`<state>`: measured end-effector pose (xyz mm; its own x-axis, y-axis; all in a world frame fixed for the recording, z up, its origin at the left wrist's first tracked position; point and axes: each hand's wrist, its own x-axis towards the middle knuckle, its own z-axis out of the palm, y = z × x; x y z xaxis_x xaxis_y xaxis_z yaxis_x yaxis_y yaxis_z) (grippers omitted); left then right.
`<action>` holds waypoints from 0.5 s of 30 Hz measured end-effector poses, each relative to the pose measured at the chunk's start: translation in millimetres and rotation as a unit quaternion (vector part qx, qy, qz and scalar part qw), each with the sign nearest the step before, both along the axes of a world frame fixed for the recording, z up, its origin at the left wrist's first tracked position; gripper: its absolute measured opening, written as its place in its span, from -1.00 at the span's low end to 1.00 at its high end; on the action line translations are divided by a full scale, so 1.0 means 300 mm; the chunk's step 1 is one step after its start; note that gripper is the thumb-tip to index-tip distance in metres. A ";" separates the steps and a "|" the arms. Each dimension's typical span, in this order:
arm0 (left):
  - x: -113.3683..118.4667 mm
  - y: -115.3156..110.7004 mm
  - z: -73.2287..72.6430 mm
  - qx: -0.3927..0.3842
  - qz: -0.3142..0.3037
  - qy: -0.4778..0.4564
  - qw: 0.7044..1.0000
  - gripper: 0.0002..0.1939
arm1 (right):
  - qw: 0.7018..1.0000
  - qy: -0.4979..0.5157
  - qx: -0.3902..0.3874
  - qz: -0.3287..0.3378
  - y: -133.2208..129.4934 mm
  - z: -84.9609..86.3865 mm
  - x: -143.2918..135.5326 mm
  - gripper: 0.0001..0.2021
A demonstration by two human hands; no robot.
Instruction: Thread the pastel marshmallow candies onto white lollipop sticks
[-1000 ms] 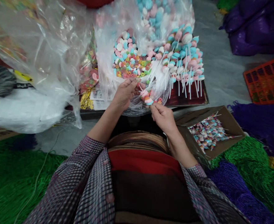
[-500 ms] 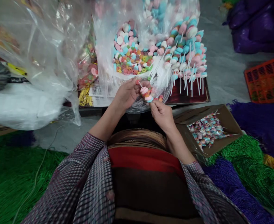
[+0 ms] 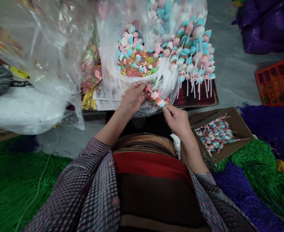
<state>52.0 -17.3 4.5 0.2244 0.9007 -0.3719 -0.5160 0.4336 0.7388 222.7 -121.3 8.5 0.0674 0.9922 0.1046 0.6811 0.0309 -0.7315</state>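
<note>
In the head view, my right hand (image 3: 177, 119) pinches the lower end of a candy skewer (image 3: 157, 97), a white stick threaded with pink, white, orange and blue sweets. The skewer slants up and left. At its upper tip, my left hand (image 3: 134, 96) is closed with thumb and fingers on a small red gummy ring (image 3: 148, 87). Whether the stick passes through this ring I cannot tell. Just beyond my hands lie loose gummy rings (image 3: 132, 69) and pastel marshmallows (image 3: 129, 40) in a clear plastic bag (image 3: 110, 64). A bunch of bare white sticks (image 3: 164, 69) rests beside them.
Finished-looking marshmallow skewers (image 3: 192, 54) are piled at the table's right. A cardboard box (image 3: 239, 129) of wrapped skewers stands below, near an orange crate (image 3: 277, 80). Large clear bags (image 3: 47, 48) cover the left side. Green strands (image 3: 35, 180) lie on the floor.
My right hand has moved to the right with the skewer. The red gummy ring and my left fingers have shifted slightly right and stay at the stick's tip.
</note>
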 end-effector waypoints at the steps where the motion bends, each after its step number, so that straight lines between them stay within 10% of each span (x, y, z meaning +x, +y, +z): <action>1: 0.005 -0.001 -0.001 -0.002 -0.002 0.003 1.000 -0.90 | 1.000 0.023 -0.009 -0.003 -0.004 0.007 0.009 -0.66; 15: 0.045 -0.003 -0.017 0.102 -0.083 0.174 0.976 -0.79 | 0.999 0.018 -0.049 0.004 -0.012 0.024 0.046 -0.66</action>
